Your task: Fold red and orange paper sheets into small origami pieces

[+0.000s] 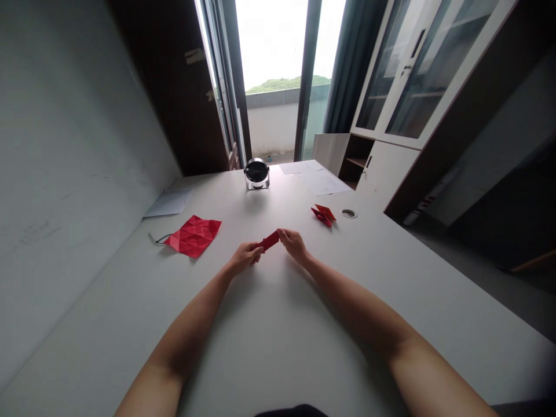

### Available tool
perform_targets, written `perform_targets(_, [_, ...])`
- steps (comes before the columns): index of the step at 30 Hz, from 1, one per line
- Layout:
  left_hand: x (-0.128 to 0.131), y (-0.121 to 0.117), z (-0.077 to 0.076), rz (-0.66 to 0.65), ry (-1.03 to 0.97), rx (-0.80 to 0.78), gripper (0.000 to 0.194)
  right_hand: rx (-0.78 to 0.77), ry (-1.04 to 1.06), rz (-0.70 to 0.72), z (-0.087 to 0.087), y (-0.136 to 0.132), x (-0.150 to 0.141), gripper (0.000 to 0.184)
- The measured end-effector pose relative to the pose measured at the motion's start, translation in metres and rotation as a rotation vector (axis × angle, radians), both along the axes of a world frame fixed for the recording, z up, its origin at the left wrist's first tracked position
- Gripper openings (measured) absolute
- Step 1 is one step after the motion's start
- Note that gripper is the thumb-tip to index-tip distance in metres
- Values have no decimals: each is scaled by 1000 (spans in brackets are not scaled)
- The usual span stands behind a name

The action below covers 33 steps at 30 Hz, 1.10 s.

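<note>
Between my two hands, above the middle of the white table, is a small folded piece of red paper (pixel 270 241). My left hand (pixel 247 255) pinches its left end, thumb on top. At its upper right corner, my right hand (pixel 292 242) grips it with thumb and fingers closed. Parts of the paper under the fingers are hidden. To the left lies an unfolded red sheet (pixel 194 236) covered with crease lines, a thin dark cord-like thing (pixel 163 238) at its left corner. Folded red paper pieces (pixel 322 215) sit to the right, apart from my hands.
A round black device on a silver stand (pixel 256 173) stands at the table's far side. White papers (pixel 319 176) lie at the back right, another sheet (pixel 168 202) at the back left by the wall. A round cable hole (pixel 348 214) is in the table (pixel 278 347) near its right edge.
</note>
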<state>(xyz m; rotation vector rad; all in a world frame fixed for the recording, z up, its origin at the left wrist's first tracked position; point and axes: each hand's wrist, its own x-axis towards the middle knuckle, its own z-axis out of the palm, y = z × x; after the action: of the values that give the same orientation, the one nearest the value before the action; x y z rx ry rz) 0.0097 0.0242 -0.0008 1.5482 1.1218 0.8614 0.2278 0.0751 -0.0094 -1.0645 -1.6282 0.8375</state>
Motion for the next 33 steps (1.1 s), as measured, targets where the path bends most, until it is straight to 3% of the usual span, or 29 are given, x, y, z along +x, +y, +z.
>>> perform_targets(6, [-2,2,-1,106,130,117,36,-9,78,85,4,2,6,42])
perform_targets(11, [-3,-1,4,143,280,233,30,21,12,134,6,-1,5,45])
perform_targets(15, [-6,0,-1,140,345,286,26,36,-56,121,3,1,5,29])
perform_targets(25, [-21,12,-12,347,11,277,36,-29,-81,169,-1,6,6,16])
perform_targets(33, [-27,19,-16,489,-110,280,33,57,-284,96,3,2,9,12])
